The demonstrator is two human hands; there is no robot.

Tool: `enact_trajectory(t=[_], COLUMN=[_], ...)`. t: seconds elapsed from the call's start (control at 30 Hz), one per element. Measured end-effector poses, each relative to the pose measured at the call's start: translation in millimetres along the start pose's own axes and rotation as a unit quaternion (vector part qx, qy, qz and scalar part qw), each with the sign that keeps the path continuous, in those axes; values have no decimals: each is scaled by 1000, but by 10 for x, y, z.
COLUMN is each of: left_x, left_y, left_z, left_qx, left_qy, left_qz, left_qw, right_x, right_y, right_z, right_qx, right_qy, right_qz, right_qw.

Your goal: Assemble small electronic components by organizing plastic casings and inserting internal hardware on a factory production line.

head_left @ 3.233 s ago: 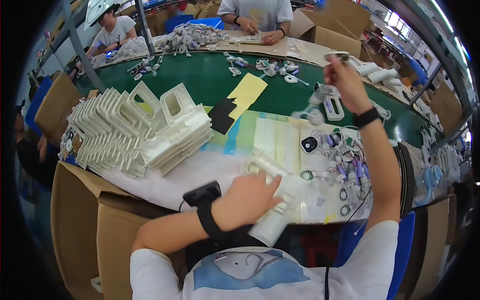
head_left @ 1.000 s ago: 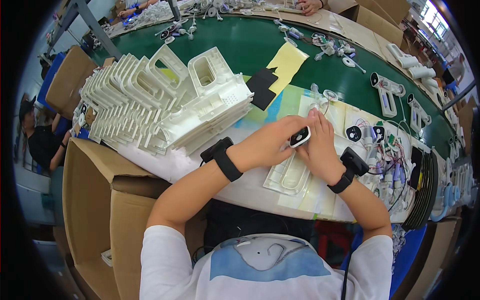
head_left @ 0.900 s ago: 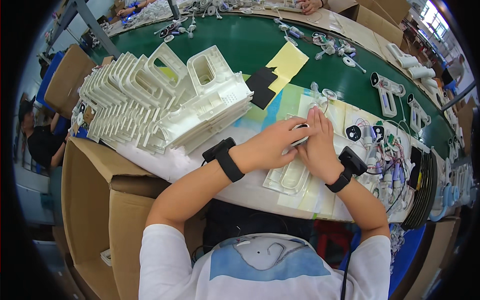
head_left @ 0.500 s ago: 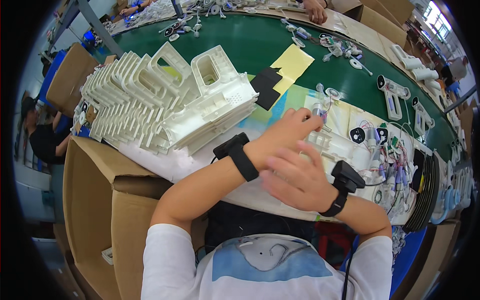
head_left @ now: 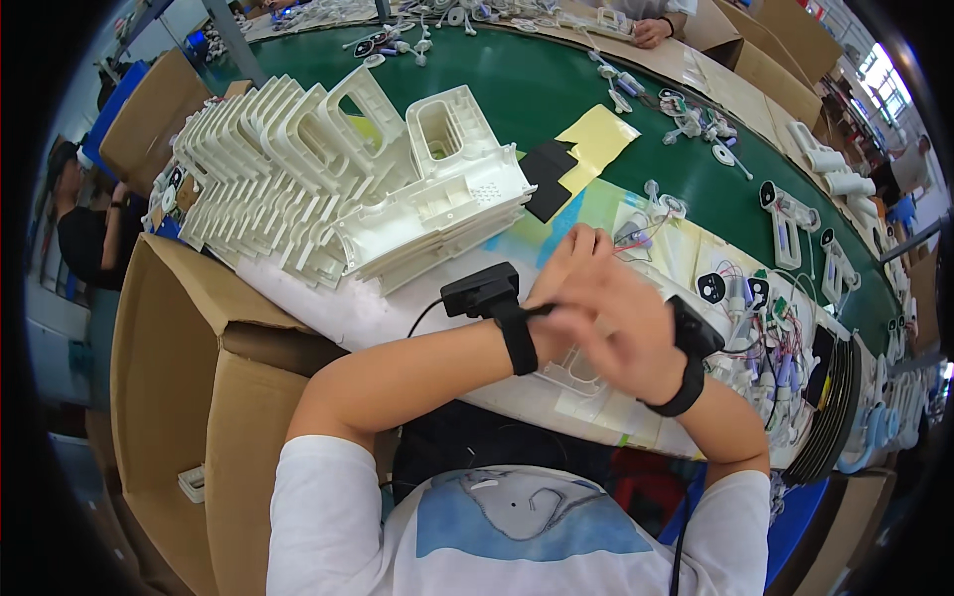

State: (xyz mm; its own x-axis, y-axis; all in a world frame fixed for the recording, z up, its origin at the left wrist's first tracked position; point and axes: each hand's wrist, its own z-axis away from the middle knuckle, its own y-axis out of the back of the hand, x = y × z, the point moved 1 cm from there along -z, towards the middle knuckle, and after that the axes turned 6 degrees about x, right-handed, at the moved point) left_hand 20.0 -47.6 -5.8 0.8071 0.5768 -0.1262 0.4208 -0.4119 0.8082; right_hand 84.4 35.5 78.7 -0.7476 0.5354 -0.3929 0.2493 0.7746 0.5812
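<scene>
My left hand (head_left: 568,260) bends over a white plastic housing (head_left: 574,372) at the front of the bench. Its fingers are curled, but their tips and whatever they hold are hidden behind my right hand (head_left: 636,323). The right hand crosses in front, and its fingers are smeared by motion. Just beyond the hands lies a small clear and purple part (head_left: 632,236) with thin wires. To the left, a long row of nested white plastic housings (head_left: 437,221) leans together, each with a rounded window.
A black pad (head_left: 545,179) and yellow sheet (head_left: 600,139) lie beyond the hands. Wired parts (head_left: 780,368) crowd the right side. Assembled white units (head_left: 790,223) sit on the green belt (head_left: 527,74). An open cardboard box (head_left: 164,368) stands left. A co-worker's hand (head_left: 651,33) is across.
My left hand has drawn nearer and left, its fingers bending down. My right hand has risen across it and hides part of it. The view has shifted slightly.
</scene>
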Motion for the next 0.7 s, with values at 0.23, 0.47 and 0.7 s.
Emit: enact_trajectory(t=[0.23,0.47,0.7], left_x=[-8,-48,-48], left_y=[197,91,89], left_z=[-128,-98,-88], left_qx=[-99,-60,-85], left_qy=[16,-31,0], left_qz=[53,-78,-49], left_qw=[994,995,995], right_x=[78,6,-43], right_y=[-51,-119,-153], right_z=[-101,151,278], right_qx=[1,-3,-13], right_qy=[65,190,161], right_qz=[-29,-3,13], right_qw=[997,982,987])
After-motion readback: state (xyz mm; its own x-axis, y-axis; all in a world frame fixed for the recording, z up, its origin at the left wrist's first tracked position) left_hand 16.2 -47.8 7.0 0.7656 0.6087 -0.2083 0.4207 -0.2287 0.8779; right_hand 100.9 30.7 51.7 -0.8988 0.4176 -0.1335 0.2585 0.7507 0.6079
